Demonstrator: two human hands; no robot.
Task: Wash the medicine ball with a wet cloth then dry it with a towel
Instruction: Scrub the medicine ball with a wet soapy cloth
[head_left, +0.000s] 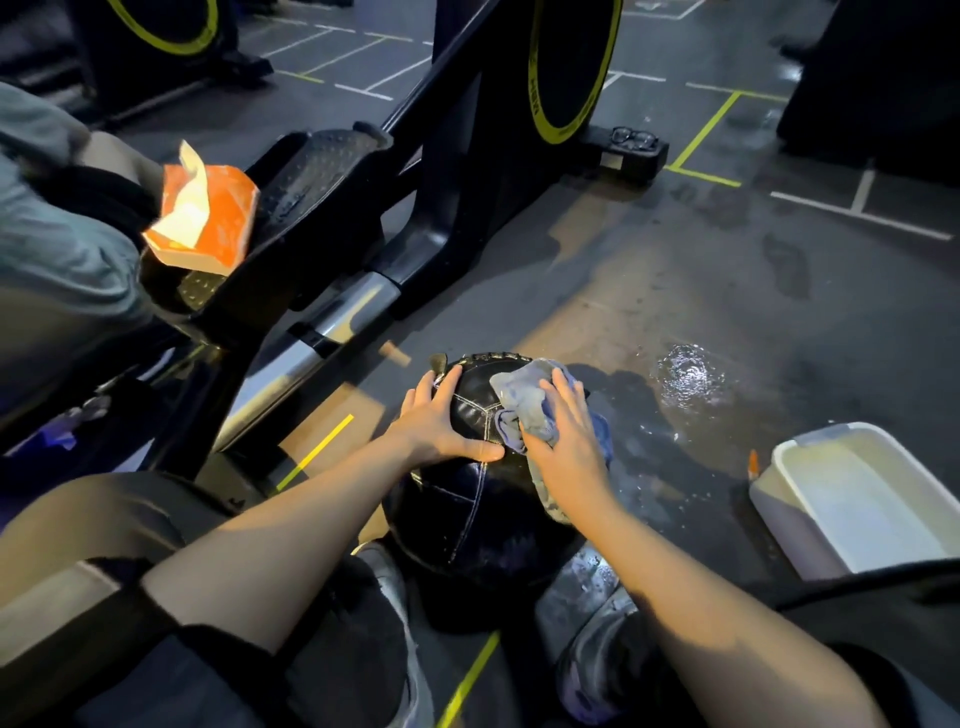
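**Wet cloth on the ball, washing under way**

Two bare forearms reach out from the bottom edge of the view, over the person's knees and shoes, to the medicine ball (467, 499), which sits on the floor (649, 270) just ahead of the feet. The left hand (441, 421) lies flat on the ball's upper left, fingers spread and straight, steadying it. The right hand (566, 441) presses a wet blue-grey cloth (524, 410) against the upper right of the ball, fingers extended over the fabric rather than curled round it; the cloth bunches out ahead of the fingertips and hangs down the ball's right side.

The cloth sits directly under the right hand, so that hand is the one placed to wipe, and the ball's unwiped near face lies toward the person, below both hands. Washing looks unfinished. A pale tub (852, 499) stands on the floor to the right, near a puddle (685, 374). No towel is plainly identifiable.
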